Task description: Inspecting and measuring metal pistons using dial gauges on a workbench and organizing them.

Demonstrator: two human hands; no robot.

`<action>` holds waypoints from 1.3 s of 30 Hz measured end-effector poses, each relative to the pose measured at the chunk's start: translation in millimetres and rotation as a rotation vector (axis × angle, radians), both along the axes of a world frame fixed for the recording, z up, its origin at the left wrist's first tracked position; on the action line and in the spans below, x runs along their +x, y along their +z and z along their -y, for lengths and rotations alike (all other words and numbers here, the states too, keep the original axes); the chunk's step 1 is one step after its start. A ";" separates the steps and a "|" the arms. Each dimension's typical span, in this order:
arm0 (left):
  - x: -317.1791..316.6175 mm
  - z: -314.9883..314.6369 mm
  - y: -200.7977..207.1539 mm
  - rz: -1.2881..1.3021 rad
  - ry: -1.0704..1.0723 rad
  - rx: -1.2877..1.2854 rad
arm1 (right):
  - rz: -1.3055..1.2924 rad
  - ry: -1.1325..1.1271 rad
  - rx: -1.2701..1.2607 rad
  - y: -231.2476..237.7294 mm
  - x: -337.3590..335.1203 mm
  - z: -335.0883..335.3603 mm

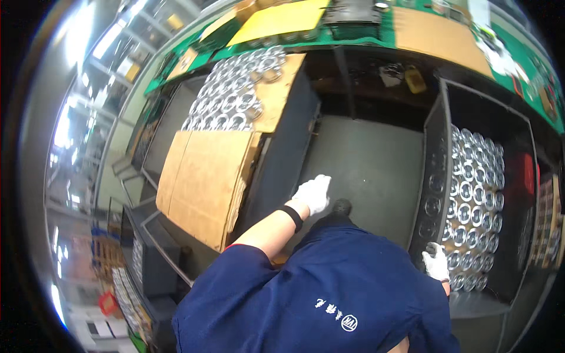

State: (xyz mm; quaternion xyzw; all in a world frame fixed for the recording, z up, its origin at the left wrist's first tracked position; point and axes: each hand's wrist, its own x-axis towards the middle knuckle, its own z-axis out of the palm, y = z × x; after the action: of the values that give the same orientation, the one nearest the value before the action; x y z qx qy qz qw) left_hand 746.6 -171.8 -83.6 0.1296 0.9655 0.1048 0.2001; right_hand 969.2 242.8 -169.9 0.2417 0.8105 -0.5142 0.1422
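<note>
My left hand [315,194], in a white glove, hangs over the grey floor in front of me with its fingers curled in. Nothing shows in it. At the near left corner of the dark metal bin [434,176] on the right is my right hand [436,263], also gloved. Its fingers are slightly apart, beside the bin's wall; whether they touch it is hard to tell. Inside that bin, shiny ring-shaped metal parts [474,194] stand in rows. More such metal parts [226,103] lie on cardboard in the bin on the left.
Folded brown cardboard [203,182] covers the near part of the left bin. Across the far side runs a green-topped workbench [385,38] with a yellow sheet [279,22] and a cardboard sheet [441,38]. Grey floor [368,156] lies between the bins. Metal racks [159,247] stand at the left.
</note>
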 end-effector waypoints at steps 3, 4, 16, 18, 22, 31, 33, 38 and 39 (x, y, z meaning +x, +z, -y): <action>-15.5 61.0 17.7 -0.154 0.277 -0.076 | -0.023 0.087 0.124 19.7 -45.1 17.5; -20.2 89.5 16.1 -0.253 0.368 -0.098 | -0.040 0.134 0.142 28.2 -60.3 27.0; -2.5 286.1 -26.7 -0.486 0.678 -0.382 | -0.001 0.509 0.276 79.0 -203.8 146.5; -10.2 275.2 -6.4 -0.290 0.617 -0.385 | -0.049 0.540 0.285 74.0 -212.0 149.4; -7.3 282.9 -16.3 -0.502 0.338 -0.353 | -0.094 0.569 0.283 64.0 -216.6 146.4; 6.2 285.6 -5.2 -0.553 0.680 -0.652 | 0.044 0.473 0.296 56.9 -183.1 122.1; 1.3 292.9 8.8 -0.764 0.616 -0.711 | 0.177 0.445 0.323 81.0 -181.1 127.3; -11.3 320.8 87.1 -0.826 0.781 -0.681 | 0.078 0.421 0.323 40.1 -161.5 81.3; -13.4 325.7 117.8 -0.887 0.843 -0.699 | 0.085 0.415 0.319 38.0 -154.9 75.6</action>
State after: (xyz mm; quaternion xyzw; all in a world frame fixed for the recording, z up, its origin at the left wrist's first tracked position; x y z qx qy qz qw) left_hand 733.2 -497.5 34.2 -0.2971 0.9010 -0.2054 -0.2403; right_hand 814.3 167.2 -132.0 0.1112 0.9068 -0.3292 0.2386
